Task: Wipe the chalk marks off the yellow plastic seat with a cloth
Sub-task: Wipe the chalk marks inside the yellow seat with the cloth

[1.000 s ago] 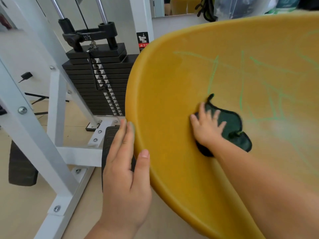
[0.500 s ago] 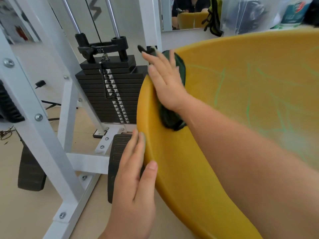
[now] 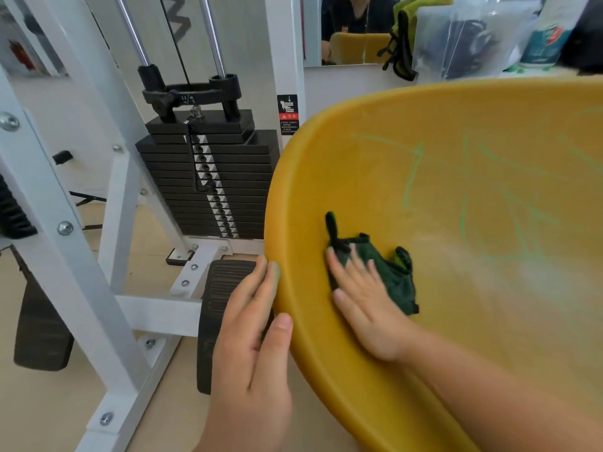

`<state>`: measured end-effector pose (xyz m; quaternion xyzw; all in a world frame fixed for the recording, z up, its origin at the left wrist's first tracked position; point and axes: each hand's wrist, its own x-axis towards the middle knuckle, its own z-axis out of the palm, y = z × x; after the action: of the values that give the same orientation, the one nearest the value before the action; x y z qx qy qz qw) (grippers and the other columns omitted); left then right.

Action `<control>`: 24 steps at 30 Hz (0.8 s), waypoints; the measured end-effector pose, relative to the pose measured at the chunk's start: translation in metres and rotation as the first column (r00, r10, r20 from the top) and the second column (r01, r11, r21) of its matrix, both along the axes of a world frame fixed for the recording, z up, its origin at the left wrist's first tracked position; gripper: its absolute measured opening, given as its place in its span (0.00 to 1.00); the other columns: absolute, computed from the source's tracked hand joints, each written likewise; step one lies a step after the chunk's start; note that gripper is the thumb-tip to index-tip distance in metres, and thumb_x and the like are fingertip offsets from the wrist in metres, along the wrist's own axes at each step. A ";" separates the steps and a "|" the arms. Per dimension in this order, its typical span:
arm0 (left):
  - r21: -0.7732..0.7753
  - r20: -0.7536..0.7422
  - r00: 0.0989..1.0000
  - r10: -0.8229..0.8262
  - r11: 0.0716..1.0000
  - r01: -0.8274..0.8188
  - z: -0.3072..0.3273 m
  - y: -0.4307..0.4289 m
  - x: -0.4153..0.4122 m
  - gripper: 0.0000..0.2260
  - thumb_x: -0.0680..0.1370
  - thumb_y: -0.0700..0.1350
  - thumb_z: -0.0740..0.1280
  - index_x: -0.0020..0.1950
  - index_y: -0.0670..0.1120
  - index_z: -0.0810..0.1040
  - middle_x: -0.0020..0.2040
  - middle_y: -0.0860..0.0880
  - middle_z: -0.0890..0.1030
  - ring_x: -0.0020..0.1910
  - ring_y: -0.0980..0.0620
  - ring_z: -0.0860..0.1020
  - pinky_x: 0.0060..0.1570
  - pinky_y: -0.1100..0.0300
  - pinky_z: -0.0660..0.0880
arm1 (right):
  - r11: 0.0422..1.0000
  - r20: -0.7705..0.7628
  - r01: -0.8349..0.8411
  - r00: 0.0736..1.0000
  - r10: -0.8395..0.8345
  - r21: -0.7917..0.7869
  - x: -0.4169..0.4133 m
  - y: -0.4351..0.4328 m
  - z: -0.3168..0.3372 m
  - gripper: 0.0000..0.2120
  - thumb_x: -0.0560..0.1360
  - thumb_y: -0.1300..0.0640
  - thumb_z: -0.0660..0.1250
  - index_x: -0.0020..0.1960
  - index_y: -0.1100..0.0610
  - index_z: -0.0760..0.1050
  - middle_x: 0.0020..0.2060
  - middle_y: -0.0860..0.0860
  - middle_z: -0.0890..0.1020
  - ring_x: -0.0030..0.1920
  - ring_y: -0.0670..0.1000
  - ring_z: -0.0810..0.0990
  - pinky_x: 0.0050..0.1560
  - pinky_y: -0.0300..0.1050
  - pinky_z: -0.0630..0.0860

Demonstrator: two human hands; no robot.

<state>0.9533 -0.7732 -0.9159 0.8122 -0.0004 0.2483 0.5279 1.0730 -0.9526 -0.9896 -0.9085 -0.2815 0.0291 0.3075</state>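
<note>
Seat: the yellow plastic seat (image 3: 375, 164) filled the right of the view, tilted so its hollow faced the camera — its inner face lay open to the wiping arm.
Left hand: the left hand (image 3: 251, 347) lay along the seat's near rim, fingers straight and flat against the outside, thumb on the edge; it closed on nothing and seemed there only to brace the shell against the push of the wiping.
Right hand: the right hand (image 3: 365, 305) pressed palm-down, fingers spread wide, on the cloth (image 3: 388, 272), pinning it to the plastic instead of pinching it — a flat palm likely spreads pressure over more fabric.
Cloth: dark green, bunched, low on the seat's left side near the rim, one corner sticking up past the fingertips.
Chalk marks: green chalk marks (image 3: 463, 203) crossed the middle and right of the hollow, apart from the cloth; a pale smeared patch lay below them.
Progress: most lines were unwiped, so the job looked early.
Behind: a weight stack (image 3: 208, 177) in a white frame (image 3: 65, 256) stood left of the seat.
</note>
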 end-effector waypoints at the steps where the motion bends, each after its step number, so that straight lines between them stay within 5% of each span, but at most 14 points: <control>1: 0.019 -0.016 1.000 -0.013 1.000 0.013 0.001 0.000 -0.002 0.24 0.76 0.58 0.59 0.74 0.61 0.67 0.73 0.72 0.63 0.72 0.71 0.59 0.65 0.66 0.59 | 0.994 -0.045 0.084 0.995 -0.087 -0.065 0.015 -0.013 -0.007 0.26 0.82 0.33 0.36 0.76 0.29 0.28 0.79 0.36 0.34 0.78 0.41 0.26 0.80 0.55 0.30; 5: 0.174 -0.108 0.993 -0.054 0.982 0.072 0.002 -0.004 -0.009 0.28 0.78 0.57 0.57 0.77 0.65 0.51 0.74 0.76 0.49 0.72 0.76 0.48 0.63 0.82 0.50 | 0.926 -0.216 0.362 0.901 -0.376 -0.105 0.052 -0.014 -0.001 0.32 0.81 0.31 0.36 0.81 0.39 0.31 0.84 0.49 0.40 0.80 0.50 0.28 0.78 0.63 0.29; 10: 0.373 -0.130 0.989 0.066 0.928 -0.012 0.003 -0.019 -0.005 0.34 0.74 0.66 0.53 0.75 0.68 0.37 0.77 0.69 0.39 0.75 0.70 0.40 0.76 0.53 0.49 | 0.992 -0.218 0.067 0.975 -0.042 0.108 -0.027 0.028 0.025 0.37 0.75 0.26 0.34 0.78 0.38 0.28 0.80 0.39 0.34 0.77 0.42 0.24 0.78 0.59 0.27; 13: 0.459 -0.080 0.988 0.133 0.885 -0.082 0.000 -0.025 0.002 0.39 0.74 0.62 0.59 0.81 0.55 0.45 0.81 0.59 0.44 0.79 0.59 0.43 0.76 0.42 0.45 | 0.996 -0.253 -0.072 0.964 0.082 0.050 -0.085 -0.004 0.020 0.32 0.80 0.30 0.36 0.80 0.37 0.29 0.80 0.34 0.35 0.77 0.37 0.25 0.78 0.53 0.28; 16: 0.473 -0.034 0.990 0.137 0.875 -0.105 0.001 -0.031 0.004 0.40 0.73 0.60 0.62 0.81 0.50 0.50 0.81 0.56 0.50 0.79 0.55 0.44 0.75 0.46 0.41 | 0.992 -0.324 -0.098 0.944 0.066 -0.083 -0.109 -0.061 0.004 0.32 0.81 0.31 0.37 0.79 0.38 0.28 0.77 0.29 0.33 0.77 0.35 0.28 0.80 0.50 0.30; 20: 0.494 -0.009 0.997 0.073 0.867 -0.059 0.004 -0.045 0.000 0.36 0.73 0.59 0.63 0.78 0.47 0.61 0.80 0.51 0.57 0.80 0.53 0.47 0.75 0.44 0.42 | 0.929 -0.261 0.084 0.947 -0.186 -0.360 -0.083 -0.126 -0.022 0.35 0.76 0.25 0.31 0.77 0.38 0.25 0.80 0.37 0.33 0.78 0.37 0.28 0.82 0.49 0.37; 24: 0.571 0.016 1.000 -0.006 0.821 -0.004 0.004 -0.058 -0.005 0.31 0.74 0.57 0.64 0.75 0.47 0.69 0.79 0.50 0.59 0.80 0.49 0.51 0.76 0.42 0.47 | 0.810 -0.248 0.325 0.838 -0.486 -0.488 -0.047 -0.109 -0.032 0.37 0.77 0.27 0.33 0.81 0.41 0.29 0.84 0.46 0.41 0.81 0.51 0.31 0.81 0.58 0.34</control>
<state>0.9482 -0.8312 -0.9117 0.9309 -0.0794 0.2434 0.2606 1.0265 -1.0617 -1.0217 -0.9710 -0.0025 0.1890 0.1466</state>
